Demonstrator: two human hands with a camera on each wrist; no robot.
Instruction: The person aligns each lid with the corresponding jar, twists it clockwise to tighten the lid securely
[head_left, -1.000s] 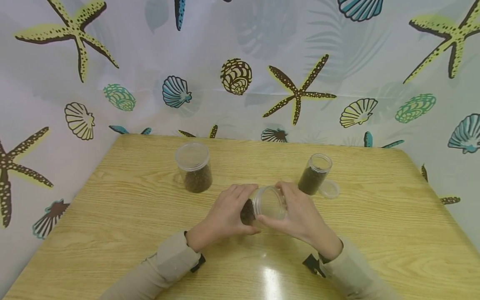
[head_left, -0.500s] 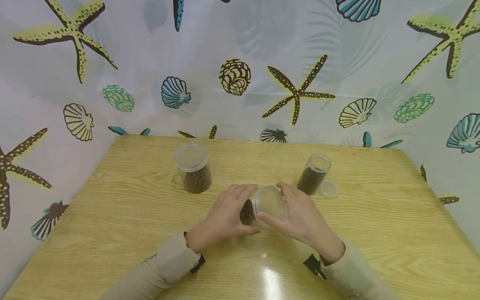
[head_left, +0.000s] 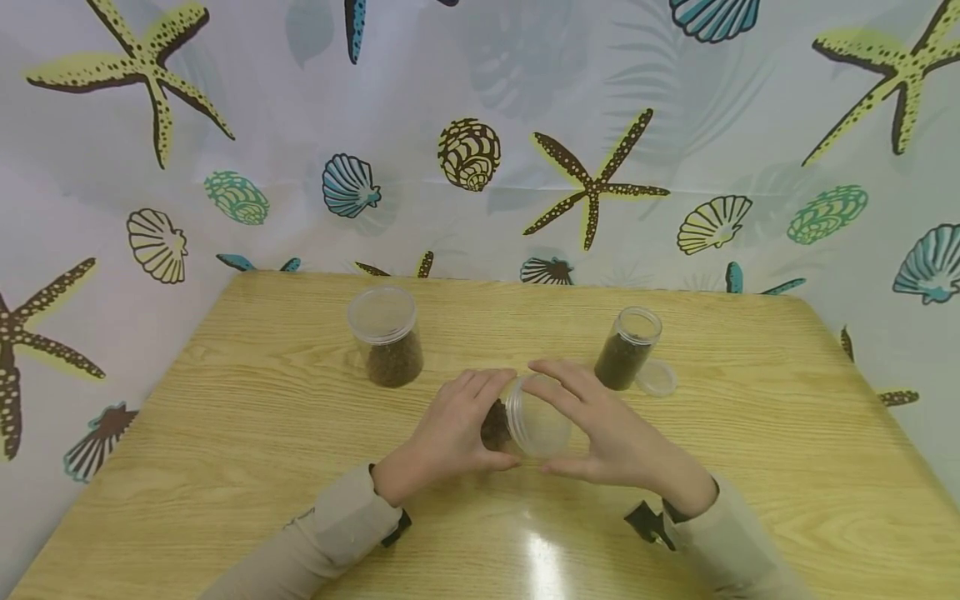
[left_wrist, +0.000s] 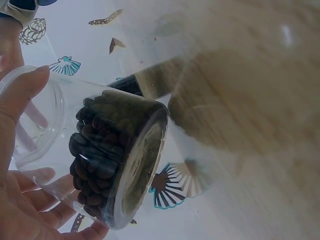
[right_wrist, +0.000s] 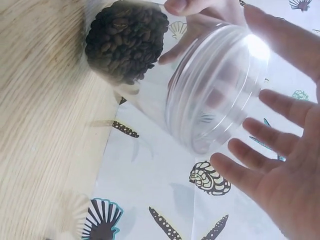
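In the head view a clear screw-top jar tilts over the table, its lidded end to the right. Dark brown coffee beans fill its lower part in the right wrist view. My left hand grips the jar's body, thumb on the near side. The clear lid sits on the jar's mouth. Around the lid, my right hand has its fingers spread; in the right wrist view those fingers stand close to the rim, and whether any touches it I cannot tell.
A wide lidded jar with brown contents stands back left. At back right is a slim jar without its lid, holding dark contents. A small clear lid lies beside it. Patterned cloth surrounds the wooden table.
My right hand's fingers, earlier curled round the lid, have spread and loosened, and that hand has shifted slightly right. The left hand and the jar hold nearly the same place.
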